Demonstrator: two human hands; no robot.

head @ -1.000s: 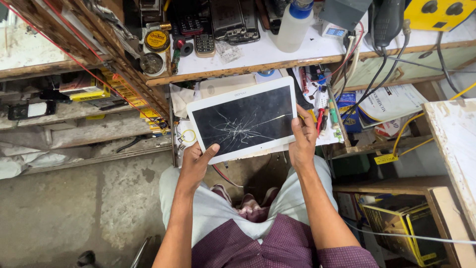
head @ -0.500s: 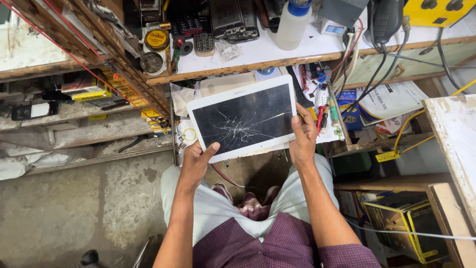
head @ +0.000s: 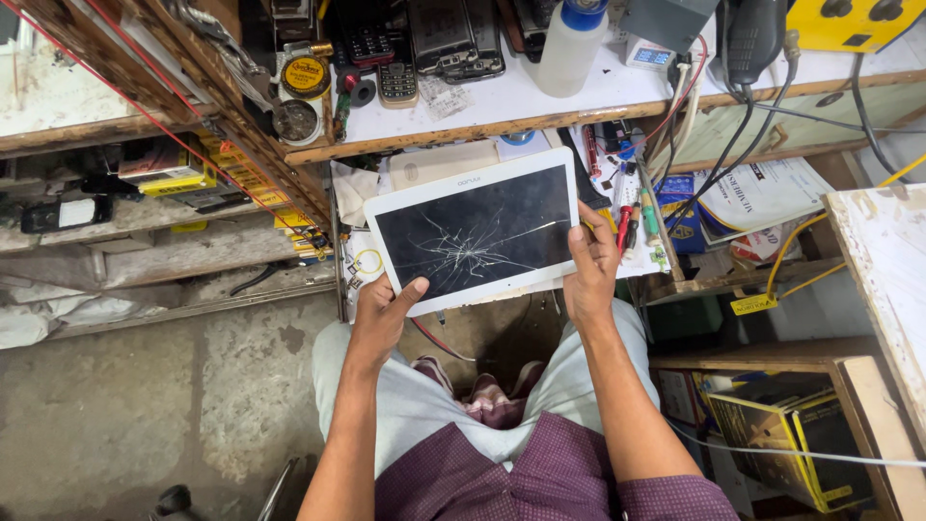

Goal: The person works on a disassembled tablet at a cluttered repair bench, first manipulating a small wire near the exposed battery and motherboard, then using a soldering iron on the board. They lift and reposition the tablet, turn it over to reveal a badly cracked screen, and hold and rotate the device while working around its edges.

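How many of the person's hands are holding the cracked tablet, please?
2. The left hand grips the lower left corner of the white tablet, thumb on its cracked screen. The right hand clasps its right edge.

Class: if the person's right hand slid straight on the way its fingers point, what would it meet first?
The right hand points up the cracked tablet; beyond it, probably the white workbench edge, though depth is unclear.

The tablet (head: 476, 234) between my hands has a white frame and a black screen webbed with pale cracks. My shirt (head: 540, 482) is maroon with a fine check, my trousers (head: 424, 405) pale grey. The squeeze bottle (head: 571, 43) on the white bench (head: 579, 96) is white, capped blue.
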